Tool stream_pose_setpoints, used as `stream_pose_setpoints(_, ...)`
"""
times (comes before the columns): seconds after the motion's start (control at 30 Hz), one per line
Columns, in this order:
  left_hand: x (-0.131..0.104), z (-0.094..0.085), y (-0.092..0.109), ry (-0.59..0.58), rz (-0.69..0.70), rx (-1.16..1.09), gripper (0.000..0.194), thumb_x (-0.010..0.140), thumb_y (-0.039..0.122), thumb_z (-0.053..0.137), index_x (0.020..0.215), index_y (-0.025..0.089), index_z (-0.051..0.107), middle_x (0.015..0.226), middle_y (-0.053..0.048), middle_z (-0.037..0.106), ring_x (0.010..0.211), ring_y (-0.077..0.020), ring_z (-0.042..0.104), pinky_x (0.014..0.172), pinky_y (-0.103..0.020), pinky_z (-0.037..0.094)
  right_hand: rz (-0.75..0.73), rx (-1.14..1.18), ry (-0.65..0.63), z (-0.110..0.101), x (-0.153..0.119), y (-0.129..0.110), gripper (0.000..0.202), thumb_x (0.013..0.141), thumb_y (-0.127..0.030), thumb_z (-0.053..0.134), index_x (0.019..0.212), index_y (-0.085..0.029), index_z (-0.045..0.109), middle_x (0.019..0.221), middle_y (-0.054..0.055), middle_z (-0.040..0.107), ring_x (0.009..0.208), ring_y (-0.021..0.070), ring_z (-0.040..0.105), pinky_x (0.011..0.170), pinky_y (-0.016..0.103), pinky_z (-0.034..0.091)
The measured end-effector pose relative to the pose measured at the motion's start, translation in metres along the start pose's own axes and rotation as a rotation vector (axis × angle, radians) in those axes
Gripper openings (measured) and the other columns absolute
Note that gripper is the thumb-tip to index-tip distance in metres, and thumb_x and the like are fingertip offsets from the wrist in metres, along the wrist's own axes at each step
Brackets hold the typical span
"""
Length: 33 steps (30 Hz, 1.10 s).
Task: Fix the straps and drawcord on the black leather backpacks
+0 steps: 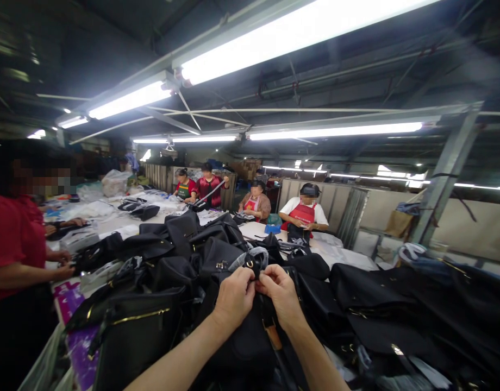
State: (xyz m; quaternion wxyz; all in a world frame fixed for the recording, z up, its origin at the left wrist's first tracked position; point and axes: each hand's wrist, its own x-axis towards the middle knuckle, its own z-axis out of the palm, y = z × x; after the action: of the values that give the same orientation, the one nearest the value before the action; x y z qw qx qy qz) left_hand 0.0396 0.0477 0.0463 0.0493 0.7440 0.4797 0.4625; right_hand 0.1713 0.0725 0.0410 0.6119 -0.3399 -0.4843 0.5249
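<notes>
My left hand (233,293) is closed, its thumb and fingers pinching a black strap (257,266) of a black bag (244,345). Close against it, my right hand (280,293) pinches the same strap from the other side. Both fingertips partly hide the gripped spot. A gold ring (250,264) shows just above my left fingers, with clear plastic wrap (262,252) around the strap behind. Below my right hand, a brown piece (274,336) with gold metal hangs along the bag. The bag body lies under my forearms.
Black bags (139,326) with gold zips pile up on both sides, more (380,293) at right. A co-worker in red (13,244) stands at left, handling a bag. Several people in aprons (302,214) sit across the white table (348,258).
</notes>
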Motion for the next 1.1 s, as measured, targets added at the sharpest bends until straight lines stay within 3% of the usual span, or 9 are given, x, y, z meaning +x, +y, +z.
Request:
stream_pose_setpoints(0.2,0.002,0.002,-0.004,0.072,0.002,0.01,0.016,0.079,0.006,0.045,0.078,0.02,0.052,0.075,-0.001,0.055,0.069,-0.017,0.054,0.065,-0.028,0.04,-0.044,-0.158,-0.029,-0.001,0.0,-0.002,0.022,0.062,-0.025,0.073,0.066,-0.02,0.052,0.058,-0.007,0.048,0.056,0.0125,0.049,0.055,0.028,0.055)
stream_pose_setpoints(0.33,0.007,-0.003,-0.007,0.162,-0.023,0.012,0.015,0.081,0.007,0.041,0.079,0.02,0.048,0.079,-0.003,0.051,0.074,-0.0184,0.052,0.068,-0.03,0.041,-0.019,-0.19,-0.068,0.003,-0.011,0.002,0.022,0.064,-0.027,0.071,0.067,-0.02,0.05,0.059,-0.007,0.049,0.054,0.0113,0.048,0.055,0.03,0.057)
stream_pose_setpoints(0.57,0.011,-0.01,0.004,0.179,0.139,-0.231,0.018,0.082,0.004,0.041,0.08,0.02,0.049,0.087,-0.004,0.053,0.082,-0.0161,0.053,0.075,-0.027,0.043,0.073,-0.073,-0.172,-0.004,-0.022,-0.01,0.021,0.066,-0.028,0.071,0.073,-0.019,0.054,0.056,-0.007,0.052,0.051,0.0091,0.048,0.057,0.028,0.057)
stream_pose_setpoints(0.73,0.03,-0.017,0.023,0.024,0.111,-0.172,0.017,0.081,0.004,0.043,0.079,0.019,0.051,0.084,-0.003,0.054,0.08,-0.0171,0.053,0.073,-0.028,0.041,0.163,0.211,-0.201,-0.007,-0.029,-0.026,0.024,0.064,-0.025,0.075,0.074,-0.019,0.054,0.056,-0.009,0.047,0.05,0.0071,0.044,0.052,0.022,0.051)
stream_pose_setpoints(0.83,0.05,-0.02,0.028,-0.096,0.02,-0.107,0.016,0.081,0.006,0.044,0.075,0.02,0.05,0.078,-0.002,0.055,0.075,-0.0178,0.053,0.071,-0.029,0.04,0.16,0.126,-0.204,-0.009,-0.032,-0.029,0.021,0.064,-0.024,0.074,0.073,-0.018,0.057,0.057,-0.007,0.05,0.051,0.0079,0.046,0.054,0.024,0.052)
stream_pose_setpoints(0.97,0.07,-0.019,0.028,-0.152,-0.046,-0.142,0.016,0.08,0.007,0.044,0.074,0.02,0.051,0.063,0.002,0.052,0.058,-0.014,0.053,0.06,-0.025,0.04,0.109,0.07,-0.184,-0.016,-0.034,-0.033,0.013,0.067,-0.022,0.068,0.078,-0.016,0.063,0.063,-0.004,0.054,0.054,0.0095,0.049,0.055,0.025,0.051)
stream_pose_setpoints(1.1,0.069,-0.014,0.033,-0.154,-0.075,-0.161,0.014,0.08,0.01,0.046,0.071,0.019,0.051,0.06,0.003,0.053,0.054,-0.013,0.053,0.057,-0.024,0.04,0.103,0.113,-0.317,-0.029,-0.037,-0.037,0.006,0.064,-0.016,0.064,0.07,-0.015,0.063,0.061,-0.003,0.054,0.051,0.0091,0.046,0.05,0.022,0.046)
